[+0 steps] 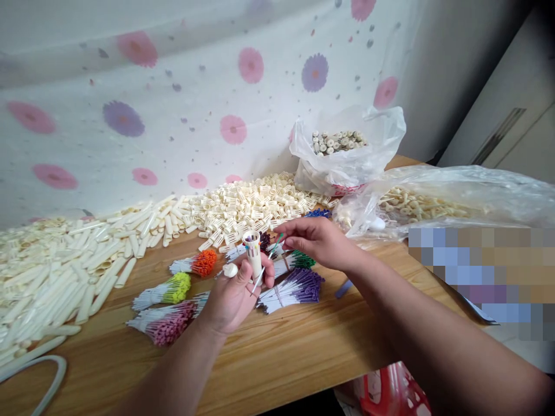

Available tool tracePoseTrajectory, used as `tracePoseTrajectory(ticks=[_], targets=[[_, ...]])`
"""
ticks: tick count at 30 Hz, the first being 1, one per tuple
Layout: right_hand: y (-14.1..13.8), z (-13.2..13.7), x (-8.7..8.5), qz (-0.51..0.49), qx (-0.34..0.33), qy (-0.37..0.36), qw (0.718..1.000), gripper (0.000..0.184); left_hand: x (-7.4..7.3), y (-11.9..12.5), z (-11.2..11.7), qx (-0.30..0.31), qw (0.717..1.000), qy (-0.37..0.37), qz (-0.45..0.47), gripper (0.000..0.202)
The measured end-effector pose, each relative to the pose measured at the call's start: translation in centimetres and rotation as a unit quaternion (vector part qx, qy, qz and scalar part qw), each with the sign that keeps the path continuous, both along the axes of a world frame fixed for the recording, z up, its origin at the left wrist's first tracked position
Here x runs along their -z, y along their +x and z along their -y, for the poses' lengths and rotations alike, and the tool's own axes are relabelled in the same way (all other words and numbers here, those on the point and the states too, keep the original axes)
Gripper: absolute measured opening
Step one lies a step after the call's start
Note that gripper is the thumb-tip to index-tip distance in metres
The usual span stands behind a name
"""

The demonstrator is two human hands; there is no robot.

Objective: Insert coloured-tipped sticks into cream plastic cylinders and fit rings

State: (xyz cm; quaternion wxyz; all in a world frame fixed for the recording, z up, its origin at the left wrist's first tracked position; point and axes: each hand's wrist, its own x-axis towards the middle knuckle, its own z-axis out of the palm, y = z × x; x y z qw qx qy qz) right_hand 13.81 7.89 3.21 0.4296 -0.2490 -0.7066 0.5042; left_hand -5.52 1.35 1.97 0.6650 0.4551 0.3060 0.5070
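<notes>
My left hand (pixel 232 300) is closed around a cream multicolour pen barrel (pixel 254 260), held upright. Small coloured tips show around its slotted upper end. A round cream piece (pixel 230 270) sticks out beside the left thumb. A thin white pen refill with a green end (pixel 269 257) slants across the front of the left fingers. At its green end, the thumb and forefinger of my right hand (pixel 310 241) pinch together. Below and around the hands lie bundles of refills with purple (pixel 303 285), green (pixel 303 259), orange (pixel 203 263), yellow (pixel 177 285) and pink (pixel 169 325) ends.
Cream tubes (pixel 99 260) are heaped at the left, slotted cream parts (pixel 255 202) at the back. A plastic bag of white-topped parts (pixel 347 167) stands behind another clear bag (pixel 459 202) on the wooden table (pixel 269 370). A red and white bag (pixel 390 393) is below the front edge.
</notes>
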Motion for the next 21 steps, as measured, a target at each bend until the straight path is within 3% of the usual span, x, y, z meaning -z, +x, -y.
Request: tracePoseTrajectory(ticks=[6, 14, 19, 21], targets=[[-1.0, 1.1, 0.0, -0.036, -0.030, -0.031, 0.998, 0.020, 0.1, 0.0, 0.1, 0.002, 0.999, 0.003, 0.033, 0.036], [-1.3, 1.1, 0.0, -0.144, -0.116, -0.144, 0.972, 0.016, 0.3, -0.4, 0.1, 0.049, 0.994, -0.028, 0.093, 0.032], [-1.4, 1.5, -0.4, -0.151, -0.176, -0.109, 0.967, 0.018, 0.1, -0.2, 0.3, 0.096, 0.991, -0.020, 0.086, 0.031], [-1.0, 1.7, -0.9, -0.148, -0.170, -0.072, 0.972, 0.019, 0.1, -0.4, 0.1, 0.091, 0.994, 0.003, 0.053, 0.031]])
